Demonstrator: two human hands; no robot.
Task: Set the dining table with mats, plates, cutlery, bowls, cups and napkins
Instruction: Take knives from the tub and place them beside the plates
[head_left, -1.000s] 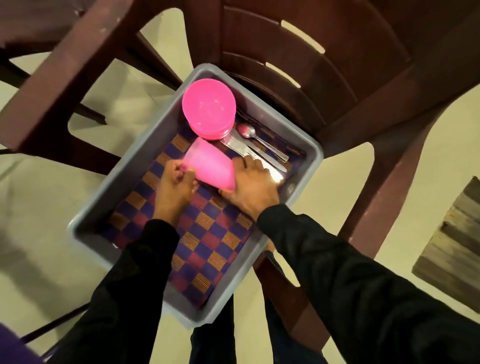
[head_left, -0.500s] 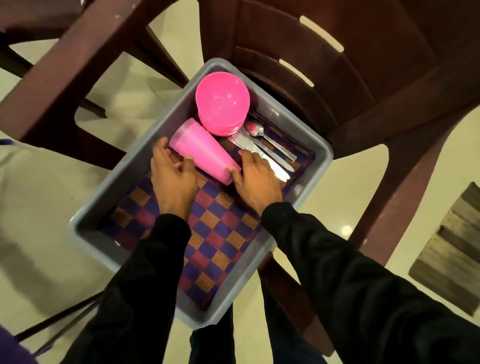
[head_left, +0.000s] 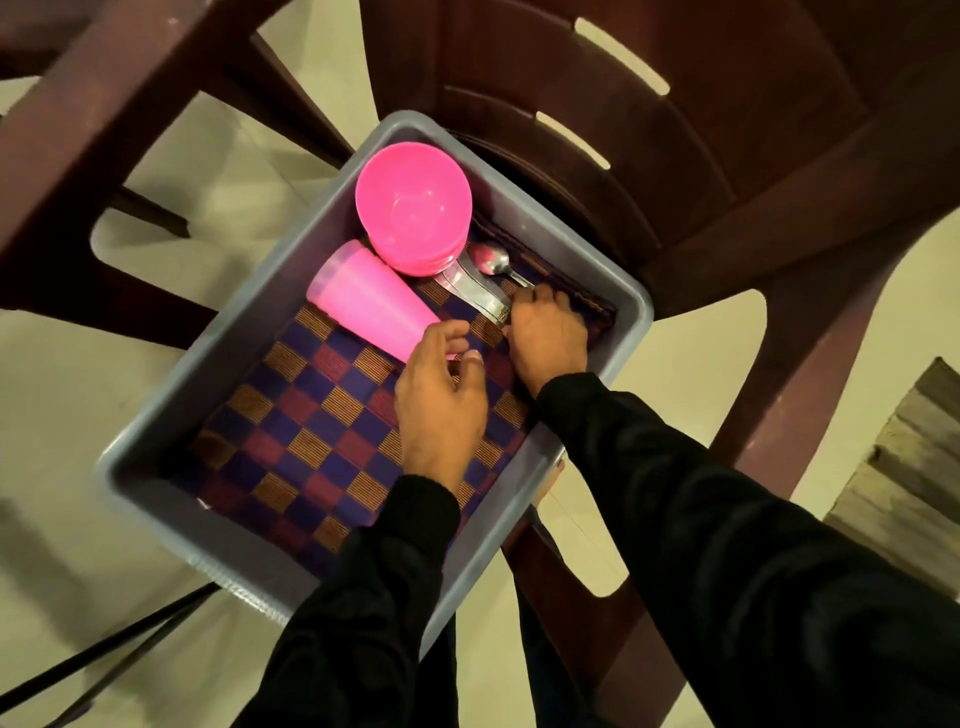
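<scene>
- A grey plastic tub (head_left: 249, 343) is sitting on a dark brown plastic chair (head_left: 727, 156), seen from above; the chair's seat is almost wholly covered by the tub.
- A checked mat (head_left: 311, 436) is lining the tub's floor, its near right part hidden under two black sleeves.
- A pink cup (head_left: 369, 301) is lying on its side on the mat, its narrow end covered by the left hand (head_left: 441, 405), whose fingers are loosely curled above it; whether they are touching the cup cannot be told.
- A stack of pink bowls (head_left: 413, 205) is resting in the tub's far corner, only the rims of the lower ones showing.
- The right hand (head_left: 548, 338) is curling its fingers down onto the cutlery handles (head_left: 480, 299) beside the bowls; the handles' ends are hidden beneath it.
- A spoon (head_left: 491, 260) is showing its bowl just past the fingertips.
- A slatted wooden object (head_left: 904, 467) is being cut off at the right edge.
</scene>
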